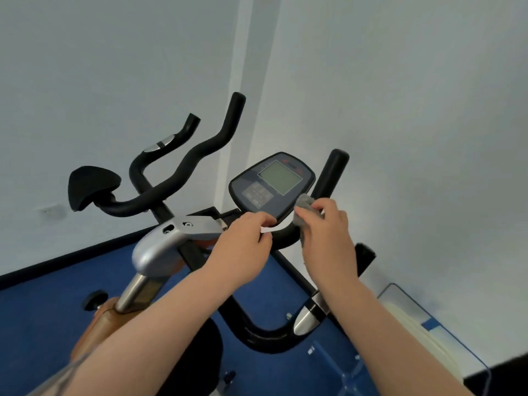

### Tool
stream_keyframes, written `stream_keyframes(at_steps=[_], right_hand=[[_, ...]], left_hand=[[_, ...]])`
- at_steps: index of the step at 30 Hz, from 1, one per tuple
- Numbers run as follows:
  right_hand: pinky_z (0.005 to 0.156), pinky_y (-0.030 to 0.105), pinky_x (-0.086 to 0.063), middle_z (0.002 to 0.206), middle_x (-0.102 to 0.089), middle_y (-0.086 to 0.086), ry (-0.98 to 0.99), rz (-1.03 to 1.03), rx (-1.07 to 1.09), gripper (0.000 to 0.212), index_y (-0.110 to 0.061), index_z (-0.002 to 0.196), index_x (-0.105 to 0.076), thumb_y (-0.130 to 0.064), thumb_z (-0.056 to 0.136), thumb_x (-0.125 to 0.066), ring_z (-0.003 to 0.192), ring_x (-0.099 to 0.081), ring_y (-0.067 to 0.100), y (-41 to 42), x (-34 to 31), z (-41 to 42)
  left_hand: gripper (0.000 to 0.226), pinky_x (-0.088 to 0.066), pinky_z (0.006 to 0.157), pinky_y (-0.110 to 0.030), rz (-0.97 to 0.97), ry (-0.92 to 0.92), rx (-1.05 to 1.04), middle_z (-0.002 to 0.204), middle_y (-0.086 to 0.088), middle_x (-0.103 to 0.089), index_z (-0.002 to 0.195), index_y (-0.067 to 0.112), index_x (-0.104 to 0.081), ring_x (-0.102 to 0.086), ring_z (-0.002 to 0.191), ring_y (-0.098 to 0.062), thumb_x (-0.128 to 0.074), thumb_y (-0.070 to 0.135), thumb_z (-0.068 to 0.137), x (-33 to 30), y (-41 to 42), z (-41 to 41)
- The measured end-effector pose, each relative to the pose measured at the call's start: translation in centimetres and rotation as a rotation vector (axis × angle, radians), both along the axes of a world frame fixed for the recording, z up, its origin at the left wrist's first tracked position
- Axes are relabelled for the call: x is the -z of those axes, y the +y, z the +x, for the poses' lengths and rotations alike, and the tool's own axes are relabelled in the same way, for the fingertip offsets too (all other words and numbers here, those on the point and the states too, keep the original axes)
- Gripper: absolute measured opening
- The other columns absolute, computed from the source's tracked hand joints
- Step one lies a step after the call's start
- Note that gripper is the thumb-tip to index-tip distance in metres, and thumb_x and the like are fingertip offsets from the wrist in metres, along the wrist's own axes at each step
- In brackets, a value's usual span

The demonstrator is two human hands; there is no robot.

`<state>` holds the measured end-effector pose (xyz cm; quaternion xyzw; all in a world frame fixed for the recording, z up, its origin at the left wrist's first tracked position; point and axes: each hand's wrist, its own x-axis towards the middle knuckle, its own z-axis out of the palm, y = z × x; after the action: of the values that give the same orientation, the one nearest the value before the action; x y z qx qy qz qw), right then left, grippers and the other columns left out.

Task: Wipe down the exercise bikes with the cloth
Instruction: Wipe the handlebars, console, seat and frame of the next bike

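Note:
An exercise bike stands in front of me with black handlebars [200, 150] and a dark console [273, 182] carrying a grey screen. My right hand [325, 232] grips a grey cloth [304, 207] against the black bar just below the console's lower right corner. My left hand [243, 241] has its fingers curled round the lower edge of the console, beside the bar. A silver stem cover [160, 247] sits to the left of my left hand.
A black padded rest [91, 185] sticks out at the left end of the bars. White walls meet in a corner behind the bike. Blue floor [43, 318] lies below. A clear plastic box [423, 332] stands at the lower right.

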<state>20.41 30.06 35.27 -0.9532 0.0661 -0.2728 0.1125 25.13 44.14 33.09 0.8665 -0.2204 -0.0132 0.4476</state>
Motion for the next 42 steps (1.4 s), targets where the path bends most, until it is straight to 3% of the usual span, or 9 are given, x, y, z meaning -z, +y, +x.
stream_keyframes(at_steps=[5, 11, 16, 18, 22, 27, 31, 36, 42], right_hand=[[0.071, 0.032, -0.05, 0.109, -0.048, -0.01, 0.0, 0.151, -0.191, 0.03, -0.025, 0.112, -0.07, -0.008, 0.092, -0.056, 0.097, -0.053, 0.018, -3.8, -1.9, 0.8], [0.067, 0.025, -0.042, 0.106, -0.044, -0.01, 0.168, -0.183, -0.251, 0.033, -0.031, 0.114, -0.067, -0.01, 0.091, -0.056, 0.099, -0.042, 0.011, -3.8, -2.3, 1.1], [0.066, 0.023, -0.041, 0.107, -0.054, -0.003, -0.325, -0.025, -0.313, 0.028, -0.025, 0.105, -0.075, -0.007, 0.084, -0.066, 0.095, -0.049, 0.012, -7.5, -7.6, 2.8], [0.066, 0.025, -0.043, 0.109, -0.052, 0.001, -0.286, -0.048, -0.347, 0.026, -0.022, 0.107, -0.074, -0.009, 0.086, -0.067, 0.099, -0.044, 0.013, -7.8, -7.6, 3.5], [0.064, 0.024, -0.04, 0.099, -0.047, -0.005, -0.003, -0.256, -0.563, 0.023, -0.025, 0.104, -0.075, -0.012, 0.086, -0.07, 0.094, -0.043, 0.011, -9.4, -4.9, 3.7], [0.073, 0.027, -0.049, 0.102, -0.052, 0.003, -0.372, -0.067, -0.614, 0.03, -0.02, 0.106, -0.076, -0.002, 0.082, -0.072, 0.095, -0.052, 0.019, -12.6, -3.3, 4.7], [0.08, 0.021, -0.045, 0.103, -0.05, -0.001, -0.199, -0.125, -0.799, 0.034, -0.019, 0.109, -0.075, 0.0, 0.08, -0.075, 0.096, -0.05, 0.016, -12.5, 0.0, 4.5], [0.078, 0.021, -0.047, 0.102, -0.052, 0.005, -0.376, -0.012, -0.744, 0.028, -0.018, 0.111, -0.073, -0.007, 0.085, -0.069, 0.093, -0.053, 0.02, -13.2, -1.1, 5.6], [0.059, 0.029, -0.049, 0.099, -0.049, 0.003, -0.336, -0.273, -0.798, 0.032, -0.019, 0.11, -0.074, -0.008, 0.08, -0.077, 0.087, -0.05, 0.018, -13.2, -3.0, 6.0]], left_hand=[[0.026, -0.045, 0.1, -0.033, -0.14, 0.08, -0.093, 0.111, 0.014, -0.064, 0.118, 0.028, -0.061, -0.059, 0.108, -0.008, -0.048, 0.017, 0.098, 0.4, -2.6, 0.1], [0.02, -0.05, 0.085, -0.032, -0.284, 0.115, -0.2, 0.092, 0.01, -0.067, 0.096, 0.027, -0.063, -0.062, 0.094, -0.011, -0.045, 0.019, 0.099, -0.2, -5.2, 0.5], [0.021, -0.044, 0.065, -0.031, -0.069, -0.021, -0.332, 0.081, 0.016, -0.064, 0.094, 0.036, -0.06, -0.058, 0.071, -0.001, -0.04, 0.033, 0.101, 1.0, -5.3, 0.3], [0.02, -0.039, 0.065, -0.03, 0.01, -0.101, -0.349, 0.075, 0.017, -0.059, 0.095, 0.036, -0.06, -0.055, 0.065, -0.002, -0.041, 0.035, 0.101, 1.1, -5.7, -0.1], [0.02, -0.046, 0.071, -0.029, 0.008, -0.16, -0.301, 0.087, 0.016, -0.064, 0.1, 0.035, -0.063, -0.059, 0.079, -0.004, -0.043, 0.037, 0.101, 1.4, -5.2, -0.5], [0.021, -0.047, 0.077, -0.024, -0.011, -0.181, -0.258, 0.094, 0.019, -0.064, 0.105, 0.034, -0.064, -0.058, 0.087, 0.001, -0.044, 0.035, 0.1, 1.7, -5.0, -0.6], [0.019, -0.047, 0.077, -0.024, 0.014, -0.207, -0.27, 0.096, 0.019, -0.065, 0.106, 0.033, -0.064, -0.059, 0.087, 0.0, -0.045, 0.033, 0.101, 1.5, -5.2, -0.8], [0.015, -0.031, 0.057, -0.016, 0.047, -0.151, -0.266, 0.079, 0.02, -0.06, 0.104, 0.035, -0.059, -0.053, 0.067, 0.009, -0.044, 0.033, 0.101, 1.1, -5.3, -0.5], [0.018, -0.033, 0.06, -0.019, 0.028, -0.193, -0.303, 0.075, 0.017, -0.059, 0.101, 0.03, -0.061, -0.054, 0.07, 0.004, -0.043, 0.028, 0.102, 1.3, -5.7, -1.0]])
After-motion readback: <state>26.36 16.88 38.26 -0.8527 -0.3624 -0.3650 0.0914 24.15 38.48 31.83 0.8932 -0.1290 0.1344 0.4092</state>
